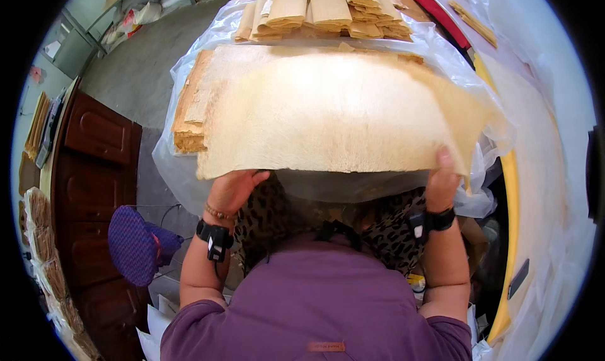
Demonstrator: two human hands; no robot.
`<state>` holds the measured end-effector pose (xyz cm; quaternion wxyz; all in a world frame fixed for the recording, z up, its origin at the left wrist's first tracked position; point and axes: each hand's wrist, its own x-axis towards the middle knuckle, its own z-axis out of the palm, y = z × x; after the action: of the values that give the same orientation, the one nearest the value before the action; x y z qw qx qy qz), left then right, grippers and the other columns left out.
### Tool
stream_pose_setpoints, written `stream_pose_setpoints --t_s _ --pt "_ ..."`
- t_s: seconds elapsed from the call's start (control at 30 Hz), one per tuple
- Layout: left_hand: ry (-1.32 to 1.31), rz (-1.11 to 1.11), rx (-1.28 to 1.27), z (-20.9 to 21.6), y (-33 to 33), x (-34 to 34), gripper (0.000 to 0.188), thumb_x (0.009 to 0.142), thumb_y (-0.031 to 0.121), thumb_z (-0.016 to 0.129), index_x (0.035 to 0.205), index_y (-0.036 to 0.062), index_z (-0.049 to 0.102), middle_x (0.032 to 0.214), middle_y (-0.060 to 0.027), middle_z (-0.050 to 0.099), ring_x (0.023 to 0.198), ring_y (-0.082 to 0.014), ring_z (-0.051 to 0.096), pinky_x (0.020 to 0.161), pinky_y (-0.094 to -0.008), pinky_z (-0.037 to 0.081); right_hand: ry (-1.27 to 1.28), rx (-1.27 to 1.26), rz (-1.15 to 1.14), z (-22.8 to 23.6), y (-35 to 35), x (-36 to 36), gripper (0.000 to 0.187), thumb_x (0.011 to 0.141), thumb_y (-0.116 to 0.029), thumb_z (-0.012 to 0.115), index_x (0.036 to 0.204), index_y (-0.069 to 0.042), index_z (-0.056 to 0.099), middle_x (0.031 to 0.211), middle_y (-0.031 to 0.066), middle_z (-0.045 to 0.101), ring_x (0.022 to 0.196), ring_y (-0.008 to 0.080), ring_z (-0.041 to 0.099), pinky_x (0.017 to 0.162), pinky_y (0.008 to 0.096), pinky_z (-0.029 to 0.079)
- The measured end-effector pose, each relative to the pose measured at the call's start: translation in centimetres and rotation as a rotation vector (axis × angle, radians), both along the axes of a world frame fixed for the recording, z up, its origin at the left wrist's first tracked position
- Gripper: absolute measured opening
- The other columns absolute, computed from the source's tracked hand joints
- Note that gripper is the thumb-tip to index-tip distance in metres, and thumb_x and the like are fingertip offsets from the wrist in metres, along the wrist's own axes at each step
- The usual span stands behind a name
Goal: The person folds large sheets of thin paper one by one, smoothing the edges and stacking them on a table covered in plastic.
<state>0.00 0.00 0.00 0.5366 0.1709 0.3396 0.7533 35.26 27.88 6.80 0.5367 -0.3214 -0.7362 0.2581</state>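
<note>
A large, thin, pale-tan sheet [334, 118] with a fibrous surface spans the space before me; its near edge is lifted off the stack. At its near left corner, my left hand [230, 191] holds the edge from beneath, with the fingers mostly hidden under it and the thumb just below the rim. My right hand [443, 183] grips the near right corner, one digit lying on top and the rest out of sight. Below the sheet sits a thick stack of similar tan sheets [190, 121], its layered left side showing.
Folded tan bundles [328, 5] are piled at the far end, on clear plastic film [165, 166] covering the table. A purple cushioned stool [135, 244] and dark red wooden cabinets [97, 134] stand at left. Along the right runs a yellow-edged surface [509, 216] with a phone [518, 279] on it.
</note>
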Motion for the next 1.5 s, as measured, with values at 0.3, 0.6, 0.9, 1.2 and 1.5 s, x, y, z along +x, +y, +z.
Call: stream_pose_setpoints --t_s 0.3,0.6,0.9,1.2,1.5 --pt "-0.099 0.371 -0.196 1.8 -0.2 -0.5 0.041 0.102 0.023 0.055 0.139 0.0073 0.047 0.127 -0.0102 0.064 0.115 -0.0246 0.064 0.089 -0.0397 0.057 0.842 -1.167 0.227 -3.7 -2.7 0.9 0.045 0.104 -0.028 0.051 0.142 -0.004 0.047 0.141 0.0129 0.055 0.128 0.0282 0.055 0.108 0.0446 0.046" --pt "0.736 0.894 -0.555 8.0 3.2 -11.0 0.037 0.101 0.030 0.058 0.112 -0.0042 0.067 0.101 -0.0118 0.072 0.087 -0.0212 0.071 0.072 -0.0341 0.056 0.921 -1.015 0.269 -1.2 -3.6 -1.4 0.038 0.105 -0.022 0.051 0.139 -0.004 0.050 0.135 0.0102 0.061 0.120 0.0244 0.061 0.098 0.0401 0.053" --pt "1.903 1.004 -0.606 15.4 12.7 -1.9 0.031 0.101 0.032 0.055 0.114 0.0097 0.072 0.087 -0.0141 0.073 0.075 -0.0330 0.068 0.064 -0.0407 0.053 0.827 -1.233 0.334 -4.1 -5.2 -1.7 0.038 0.107 -0.029 0.044 0.137 -0.006 0.050 0.127 0.0117 0.065 0.108 0.0266 0.068 0.084 0.0403 0.059" --pt "2.203 0.518 0.186 10.8 20.9 18.5 0.035 0.082 0.012 0.064 0.116 0.0061 0.066 0.111 -0.0103 0.071 0.096 -0.0226 0.070 0.075 -0.0332 0.056 0.666 -1.172 0.387 -2.1 -5.1 -2.5 0.044 0.108 -0.034 0.042 0.142 -0.006 0.047 0.134 0.0093 0.060 0.117 0.0239 0.061 0.095 0.0416 0.053" --pt "2.202 0.138 0.094 6.8 22.1 21.0 0.035 0.083 0.017 0.064 0.115 0.0052 0.063 0.113 -0.0090 0.068 0.101 -0.0226 0.066 0.079 -0.0334 0.055 0.882 -1.104 0.500 -2.9 -5.2 -1.3 0.050 0.105 -0.049 0.045 0.130 -0.006 0.053 0.122 0.0065 0.062 0.105 0.0165 0.062 0.093 0.0349 0.050"
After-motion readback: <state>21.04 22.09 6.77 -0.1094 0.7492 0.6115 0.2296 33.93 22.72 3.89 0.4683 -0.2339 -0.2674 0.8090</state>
